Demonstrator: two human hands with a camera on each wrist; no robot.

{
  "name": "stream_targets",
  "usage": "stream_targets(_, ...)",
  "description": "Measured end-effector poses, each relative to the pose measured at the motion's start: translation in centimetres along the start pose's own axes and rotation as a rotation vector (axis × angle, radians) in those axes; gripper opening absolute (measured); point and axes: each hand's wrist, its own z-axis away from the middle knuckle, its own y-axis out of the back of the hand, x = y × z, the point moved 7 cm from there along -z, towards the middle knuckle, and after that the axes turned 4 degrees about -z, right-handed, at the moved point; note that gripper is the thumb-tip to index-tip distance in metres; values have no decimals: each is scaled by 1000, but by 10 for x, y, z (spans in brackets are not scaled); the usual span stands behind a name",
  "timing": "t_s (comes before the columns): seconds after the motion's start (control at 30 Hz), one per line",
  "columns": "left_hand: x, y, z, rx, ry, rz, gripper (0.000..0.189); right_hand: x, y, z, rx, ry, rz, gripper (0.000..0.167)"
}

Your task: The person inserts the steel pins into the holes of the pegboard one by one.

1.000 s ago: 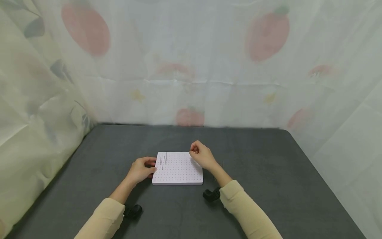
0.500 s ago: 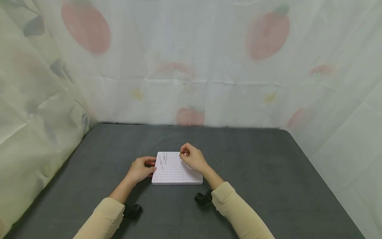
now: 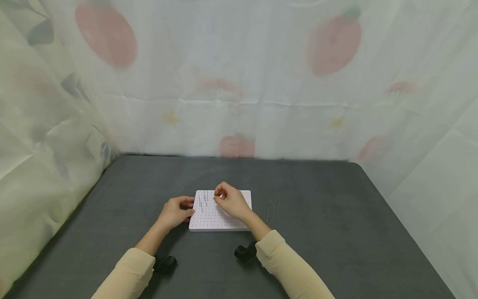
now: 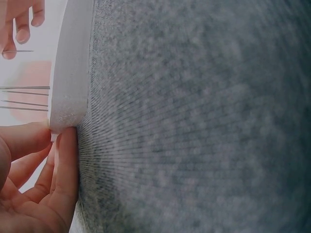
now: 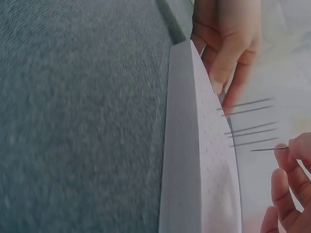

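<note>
A white board (image 3: pixel 220 224) with rows of small holes lies flat on the dark table. Along its left edge my left hand (image 3: pixel 173 212) grips it, thumb at the upper rim and fingers against the side, as the left wrist view shows. Several thin metal needles (image 5: pixel 252 129) stand upright in the board's left part. Over the board's back portion, my right hand (image 3: pixel 232 203) pinches one more needle (image 5: pixel 267 149) between thumb and index finger. Its pointed end faces the holes and appears apart from the surface in the right wrist view.
Several loose needles (image 3: pixel 277 209) lie on the grey table (image 3: pixel 317 232) to the right of the board. A black camera mount (image 3: pixel 164 264) sits at the left wrist, another mount (image 3: pixel 245 252) at the right. A white printed curtain (image 3: pixel 284 124) hangs behind the table.
My right hand has moved left across the board, carrying the needle toward the standing ones. The loose needles at right have come into view. My left hand has stayed at the edge.
</note>
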Motion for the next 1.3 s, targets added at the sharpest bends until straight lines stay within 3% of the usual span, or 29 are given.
stream_targets(0.43,-1,-1,0,-9,-5,21,43,4,-13,0,-39,-14,28,7)
stream_targets(0.87,-1,0,-2,-6,-18,25,43,4,-18,-3,-23,17,55,7)
stream_targets(1.3,-1,0,-2,-7,-16,28,43,3,-24,-2,-50,40,142,7)
